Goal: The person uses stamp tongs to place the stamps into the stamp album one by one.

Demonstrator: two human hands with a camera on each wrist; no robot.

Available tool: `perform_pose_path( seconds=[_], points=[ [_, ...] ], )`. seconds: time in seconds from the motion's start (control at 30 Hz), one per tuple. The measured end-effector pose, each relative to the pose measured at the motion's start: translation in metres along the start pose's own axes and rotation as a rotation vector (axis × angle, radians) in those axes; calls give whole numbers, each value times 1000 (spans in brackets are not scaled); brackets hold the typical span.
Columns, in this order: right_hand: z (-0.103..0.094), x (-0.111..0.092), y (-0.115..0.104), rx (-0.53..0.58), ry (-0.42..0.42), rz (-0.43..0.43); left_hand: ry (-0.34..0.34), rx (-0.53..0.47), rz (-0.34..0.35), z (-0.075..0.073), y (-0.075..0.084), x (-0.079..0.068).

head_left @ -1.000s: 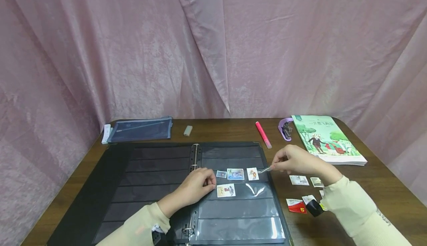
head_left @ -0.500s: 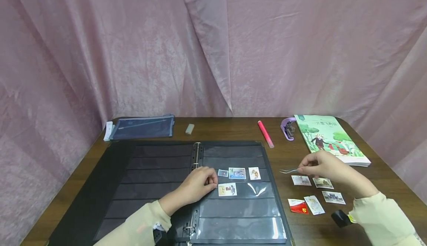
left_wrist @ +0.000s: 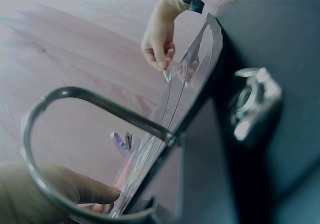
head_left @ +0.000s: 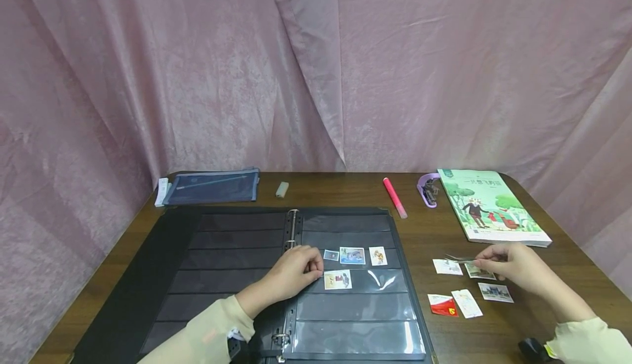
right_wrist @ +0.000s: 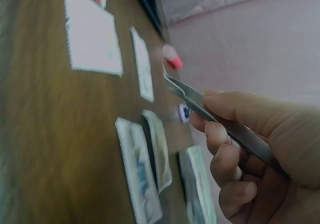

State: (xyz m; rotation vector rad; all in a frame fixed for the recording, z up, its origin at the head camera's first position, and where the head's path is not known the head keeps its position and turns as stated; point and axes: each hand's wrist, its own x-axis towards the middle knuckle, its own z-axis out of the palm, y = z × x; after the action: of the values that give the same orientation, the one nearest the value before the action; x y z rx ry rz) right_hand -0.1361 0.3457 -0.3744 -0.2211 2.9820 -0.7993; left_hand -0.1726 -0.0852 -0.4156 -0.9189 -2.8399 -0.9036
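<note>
My left hand (head_left: 288, 277) rests loosely curled on the right page of an open black stamp album (head_left: 355, 306). Its fingertips touch the page beside a stamp (head_left: 338, 280); the left wrist view shows the thumb (left_wrist: 95, 186) against the clear sheet. Three more stamps sit one row higher, a blue one (head_left: 352, 255) among them. Over the table, my right hand (head_left: 513, 265) pinches curved metal tweezers (right_wrist: 200, 103). Their tips are near a white-edged stamp (head_left: 447, 267) and appear to hold nothing. A second stamp (head_left: 478, 272) is partly covered by this hand.
Several loose stamps lie right of the album, including a red and white one (head_left: 442, 304) and a greyish one (head_left: 496, 292). Behind are a green book (head_left: 489, 205), purple clip-like object (head_left: 427, 190), pink marker (head_left: 395, 197), eraser (head_left: 282, 189) and blue mesh pouch (head_left: 212, 186).
My right hand has moved right with the tweezers, from the stamp at the album's right edge to the loose stamps. My left hand stays in place on the page.
</note>
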Motion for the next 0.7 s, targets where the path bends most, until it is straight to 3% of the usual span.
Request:
perform_pose_path(
  seconds=[0.33, 0.7],
  points=[
    [3, -12, 16, -30, 39, 87, -9, -3, -1, 0, 0, 1],
    [10, -16, 25, -21, 62, 92, -13, -7, -8, -1, 2, 0]
  ],
)
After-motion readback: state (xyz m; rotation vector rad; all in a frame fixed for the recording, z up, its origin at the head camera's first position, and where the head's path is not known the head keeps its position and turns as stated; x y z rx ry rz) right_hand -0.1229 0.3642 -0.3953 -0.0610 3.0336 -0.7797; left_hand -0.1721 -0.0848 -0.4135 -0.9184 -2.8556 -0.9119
